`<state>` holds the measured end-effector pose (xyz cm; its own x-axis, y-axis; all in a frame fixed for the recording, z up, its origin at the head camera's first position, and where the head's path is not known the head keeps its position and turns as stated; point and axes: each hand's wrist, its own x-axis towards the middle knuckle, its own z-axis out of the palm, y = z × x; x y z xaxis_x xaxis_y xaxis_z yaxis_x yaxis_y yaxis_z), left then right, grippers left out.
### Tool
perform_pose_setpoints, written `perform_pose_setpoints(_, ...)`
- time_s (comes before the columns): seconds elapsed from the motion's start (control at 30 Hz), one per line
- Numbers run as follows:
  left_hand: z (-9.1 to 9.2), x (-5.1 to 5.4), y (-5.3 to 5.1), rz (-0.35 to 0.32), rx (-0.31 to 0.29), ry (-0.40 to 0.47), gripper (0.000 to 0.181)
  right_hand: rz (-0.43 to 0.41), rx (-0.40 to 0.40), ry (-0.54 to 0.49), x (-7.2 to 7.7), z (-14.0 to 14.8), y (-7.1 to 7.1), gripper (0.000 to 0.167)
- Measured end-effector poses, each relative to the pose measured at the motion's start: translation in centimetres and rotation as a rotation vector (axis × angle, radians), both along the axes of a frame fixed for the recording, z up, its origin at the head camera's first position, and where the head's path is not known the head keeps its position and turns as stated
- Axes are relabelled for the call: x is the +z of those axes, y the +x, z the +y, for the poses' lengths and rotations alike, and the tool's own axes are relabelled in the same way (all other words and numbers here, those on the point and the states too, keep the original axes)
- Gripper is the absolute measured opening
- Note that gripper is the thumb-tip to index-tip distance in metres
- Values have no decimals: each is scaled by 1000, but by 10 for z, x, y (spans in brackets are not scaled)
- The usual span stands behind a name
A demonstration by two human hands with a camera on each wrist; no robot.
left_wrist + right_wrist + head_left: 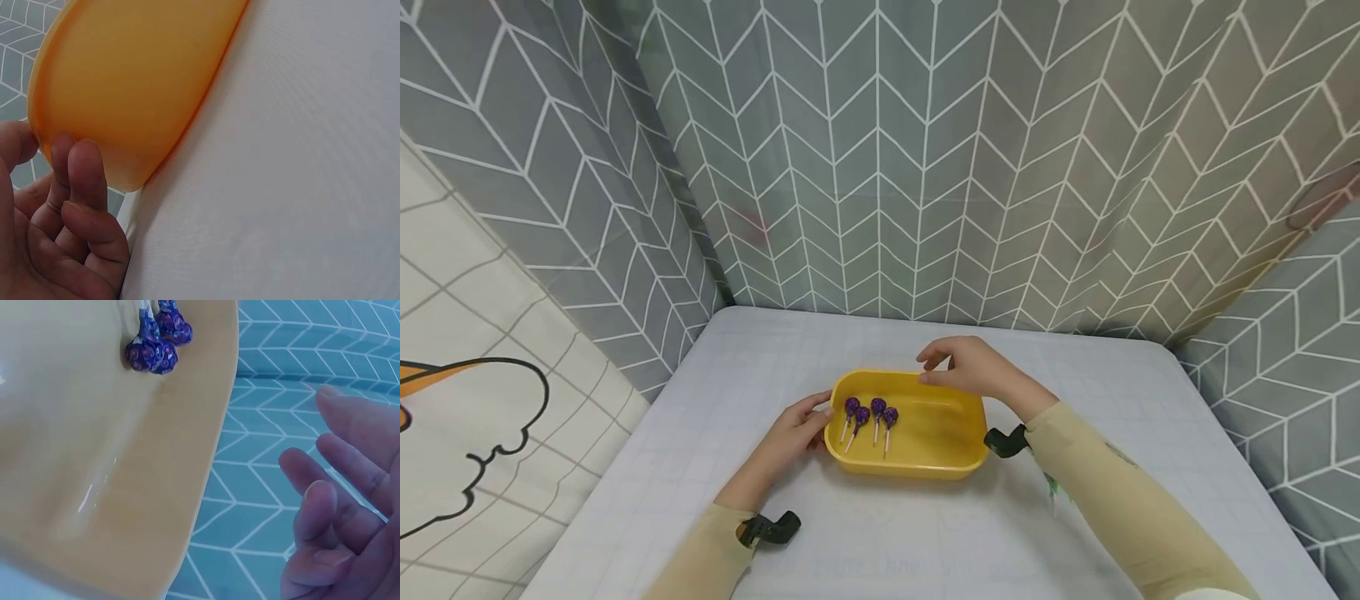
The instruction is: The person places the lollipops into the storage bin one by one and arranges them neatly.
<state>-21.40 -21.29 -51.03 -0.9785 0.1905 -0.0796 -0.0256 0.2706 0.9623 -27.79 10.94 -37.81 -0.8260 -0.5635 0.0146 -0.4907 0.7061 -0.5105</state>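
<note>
On the white table (880, 542), a yellow tray (936, 425) sits between both hands, four purple-wrapped lollipops (861, 414) lying in its left part—heads toward the far rim, pale sticks toward the near one. The left hand (790, 429) grips the tray's left end, thumb at the rim and fingers against the outer wall. The right hand (966, 365) hovers by the far rim, its fingers loosely bent and holding nothing (the right wrist view shows a gap between them and the tray). Right of the tray, a green object (1052, 483) lies near the right sleeve (1120, 492), partly hidden.
</note>
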Motion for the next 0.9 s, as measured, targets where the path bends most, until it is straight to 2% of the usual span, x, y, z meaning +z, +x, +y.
perform_pose_setpoints(0.47,-2,-3,-1,2,6,4,51,22,-79,-73,2,32,11,36)
perform_pose_setpoints(0.9,-2,-4,-3,8,0,4,52,27,-136,-113,-5,69,19,42)
